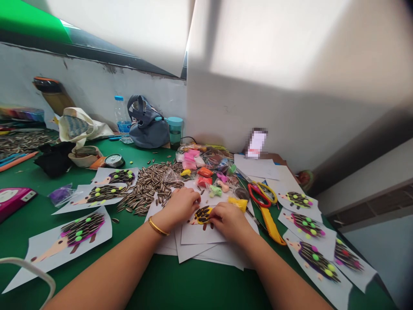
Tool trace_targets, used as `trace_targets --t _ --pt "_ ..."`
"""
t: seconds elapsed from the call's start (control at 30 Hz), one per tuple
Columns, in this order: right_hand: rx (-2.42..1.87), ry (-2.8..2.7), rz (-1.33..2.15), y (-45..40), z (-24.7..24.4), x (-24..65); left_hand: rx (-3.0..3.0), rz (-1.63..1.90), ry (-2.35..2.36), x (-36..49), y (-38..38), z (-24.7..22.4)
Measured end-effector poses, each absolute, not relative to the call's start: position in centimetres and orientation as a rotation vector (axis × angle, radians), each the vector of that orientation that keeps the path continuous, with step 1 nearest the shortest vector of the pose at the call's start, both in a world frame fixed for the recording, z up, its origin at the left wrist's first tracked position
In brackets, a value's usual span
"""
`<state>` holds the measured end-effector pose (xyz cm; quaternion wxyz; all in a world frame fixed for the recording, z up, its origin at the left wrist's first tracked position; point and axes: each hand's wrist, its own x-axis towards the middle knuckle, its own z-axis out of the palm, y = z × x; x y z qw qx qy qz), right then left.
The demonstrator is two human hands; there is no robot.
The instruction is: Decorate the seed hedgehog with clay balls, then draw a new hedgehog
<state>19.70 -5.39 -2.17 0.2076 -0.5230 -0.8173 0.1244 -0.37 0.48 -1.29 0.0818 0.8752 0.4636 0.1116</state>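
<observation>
In front of me a hedgehog picture [203,214] lies on white paper [200,236]; its yellow clay body carries dark striped sunflower seeds. My left hand [182,206], with a gold bangle at the wrist, rests at the picture's upper left, fingers curled together; anything in them is hidden. The fingers of my right hand [229,220] are pinched at the right edge of the yellow body, and what they hold is too small to make out. Left of the paper spreads a pile of sunflower seeds [150,187]. A yellow clay packet [238,203] sits just beyond my right hand.
Finished-looking hedgehog cards flank me, such as one at left [80,232] and one at right [318,262]. Red-handled scissors [260,196] and a yellow cutter [271,226] lie right. Behind are bagged coloured clay [193,159], a blue-grey bag [148,127] and a bottle [122,125].
</observation>
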Motion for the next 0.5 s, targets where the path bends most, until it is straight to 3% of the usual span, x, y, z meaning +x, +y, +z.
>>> trace_targets --t 0.5 --pt "-1.472 -2.243 0.412 -5.46 -1.96 19.72 2.616 0.338 1.379 -0.38 0.45 -1.14"
